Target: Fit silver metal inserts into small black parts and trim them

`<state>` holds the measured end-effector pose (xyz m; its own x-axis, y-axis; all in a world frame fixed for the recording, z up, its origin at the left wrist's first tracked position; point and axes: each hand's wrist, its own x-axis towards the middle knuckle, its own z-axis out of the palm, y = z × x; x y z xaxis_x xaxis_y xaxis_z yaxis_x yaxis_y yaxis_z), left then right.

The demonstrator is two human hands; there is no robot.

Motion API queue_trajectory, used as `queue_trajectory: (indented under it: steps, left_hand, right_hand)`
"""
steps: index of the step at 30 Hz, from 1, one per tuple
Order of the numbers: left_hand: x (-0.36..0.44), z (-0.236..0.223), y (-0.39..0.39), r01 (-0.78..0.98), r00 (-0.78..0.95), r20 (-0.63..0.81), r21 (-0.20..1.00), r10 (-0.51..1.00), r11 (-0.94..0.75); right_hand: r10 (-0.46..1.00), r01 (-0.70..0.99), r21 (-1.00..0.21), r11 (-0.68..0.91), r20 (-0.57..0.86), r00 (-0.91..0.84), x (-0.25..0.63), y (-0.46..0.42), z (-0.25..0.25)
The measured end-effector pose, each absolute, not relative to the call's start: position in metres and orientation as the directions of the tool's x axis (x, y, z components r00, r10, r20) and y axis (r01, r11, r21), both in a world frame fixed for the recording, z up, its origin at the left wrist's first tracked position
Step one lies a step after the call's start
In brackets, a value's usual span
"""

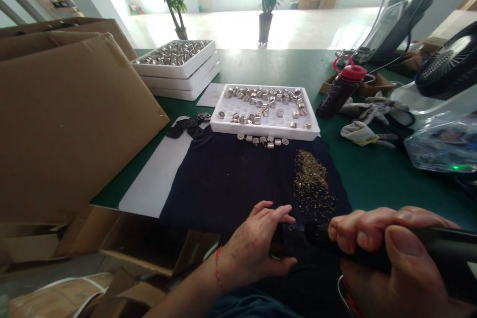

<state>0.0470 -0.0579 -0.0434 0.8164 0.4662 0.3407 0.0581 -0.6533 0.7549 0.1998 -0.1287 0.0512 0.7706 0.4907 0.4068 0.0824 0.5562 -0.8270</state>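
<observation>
My right hand (395,243), at the lower right, is wrapped round a black electric screwdriver (318,233) whose front end points left. Facing that end, my left hand (257,238) has its thumb and fingers apart. A dark shape lies between them, too dim to make out against the dark blue cloth (227,179). Small brass-coloured screws (311,181) are heaped on the cloth just beyond my hands. Small silver motors (263,141) lie in a short row along the front of a white foam tray (264,131), which holds many more.
Black plates (190,126) lie left of the tray. Stacked white trays (179,82) stand behind them. A big cardboard box (74,124) blocks the left side. On the right are a red-lidded bottle (341,89), gloves (359,133), a plastic-wrapped device (443,141) and a fan (450,64).
</observation>
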Motion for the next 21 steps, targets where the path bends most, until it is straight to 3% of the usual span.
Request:
queue_trajectory:
  steps: [21]
  left_hand:
    - [0.049, -0.046, -0.056, 0.046, 0.814, 0.347, 0.760, 0.466, -0.648]
  right_hand:
    - [0.577, 0.144, -0.860, 0.490, 0.444, 0.685, 0.196, -0.117, 0.053]
